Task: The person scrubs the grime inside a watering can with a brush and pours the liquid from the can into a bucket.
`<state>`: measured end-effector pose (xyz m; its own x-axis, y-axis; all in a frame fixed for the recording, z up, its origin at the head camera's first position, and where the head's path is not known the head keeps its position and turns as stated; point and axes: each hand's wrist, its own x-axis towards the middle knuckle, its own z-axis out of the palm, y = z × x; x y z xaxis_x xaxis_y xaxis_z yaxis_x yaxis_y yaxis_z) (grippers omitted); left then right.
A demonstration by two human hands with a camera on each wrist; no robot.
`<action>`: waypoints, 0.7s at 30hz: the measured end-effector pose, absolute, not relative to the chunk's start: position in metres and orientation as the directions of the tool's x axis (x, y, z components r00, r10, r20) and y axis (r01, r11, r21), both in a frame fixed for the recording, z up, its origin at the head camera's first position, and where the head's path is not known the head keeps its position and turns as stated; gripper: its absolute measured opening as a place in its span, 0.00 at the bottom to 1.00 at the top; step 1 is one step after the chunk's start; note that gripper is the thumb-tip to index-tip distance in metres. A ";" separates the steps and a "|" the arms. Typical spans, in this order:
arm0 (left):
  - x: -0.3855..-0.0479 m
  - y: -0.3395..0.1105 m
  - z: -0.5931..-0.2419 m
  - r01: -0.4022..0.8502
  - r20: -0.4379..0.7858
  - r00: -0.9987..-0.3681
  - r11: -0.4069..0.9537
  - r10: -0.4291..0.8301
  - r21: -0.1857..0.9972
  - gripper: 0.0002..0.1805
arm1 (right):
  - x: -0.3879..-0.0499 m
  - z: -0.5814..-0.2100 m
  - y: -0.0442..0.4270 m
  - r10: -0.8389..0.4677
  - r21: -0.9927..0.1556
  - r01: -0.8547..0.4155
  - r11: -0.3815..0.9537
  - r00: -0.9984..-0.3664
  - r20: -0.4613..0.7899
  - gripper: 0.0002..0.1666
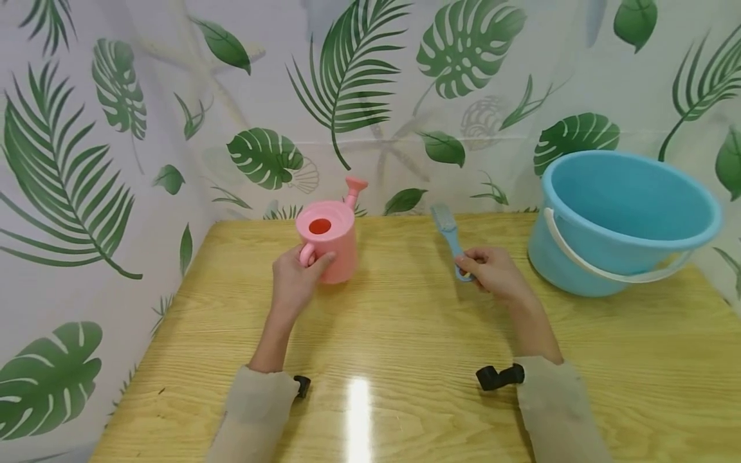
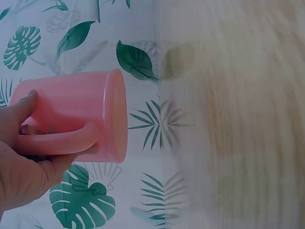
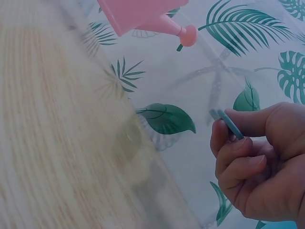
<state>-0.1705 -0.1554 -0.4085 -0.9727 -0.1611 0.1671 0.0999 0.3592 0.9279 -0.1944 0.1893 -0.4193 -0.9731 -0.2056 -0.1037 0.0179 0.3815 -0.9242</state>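
Note:
My left hand (image 1: 296, 276) grips a pink watering can (image 1: 338, 257) by its handle, thumb against the can's side. The can is upright, its spout pointing away and slightly right. In the left wrist view, the can's base (image 2: 119, 117) hangs clear of the tabletop. My right hand (image 1: 492, 270) pinches the handle end of a small light-blue brush (image 1: 453, 241), with its flat pale head pointing up and away. Thumb and fingers close on the brush handle (image 3: 231, 125) in the right wrist view; the brush's head is hard to make out there.
A large blue bucket (image 1: 590, 270) with a white carrying handle (image 1: 579, 260) stands on the right of the wooden table (image 1: 405, 334). Behind and to the left hangs a white leaf-print cloth (image 1: 370, 154). Black wrist mounts (image 1: 498, 377) sit at both sleeves.

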 end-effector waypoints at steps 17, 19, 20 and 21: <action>-0.170 -0.144 -0.408 0.102 0.166 -0.972 0.340 -0.165 0.935 0.17 | -0.181 -0.391 0.189 -0.171 -0.894 -0.058 0.444 -0.985 -0.021 0.21; -0.170 -0.144 -0.408 0.102 0.168 -0.971 0.345 -0.168 0.933 0.17 | -0.178 -0.387 0.188 -0.171 -0.889 -0.073 0.451 -0.985 -0.006 0.21; -0.170 -0.145 -0.408 0.105 0.172 -0.971 0.347 -0.168 0.932 0.17 | -0.177 -0.385 0.187 -0.171 -0.887 -0.078 0.454 -0.985 -0.001 0.21; -0.170 -0.145 -0.408 0.104 0.172 -0.970 0.349 -0.170 0.931 0.17 | -0.175 -0.383 0.186 -0.169 -0.887 -0.081 0.455 -0.986 0.003 0.21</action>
<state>-0.1696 -0.1448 -0.4080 -0.9703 -0.1697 0.1722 0.1042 0.3493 0.9312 -0.1753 0.1864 -0.3827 -0.9856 -0.1691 0.0029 -0.0807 0.4551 -0.8868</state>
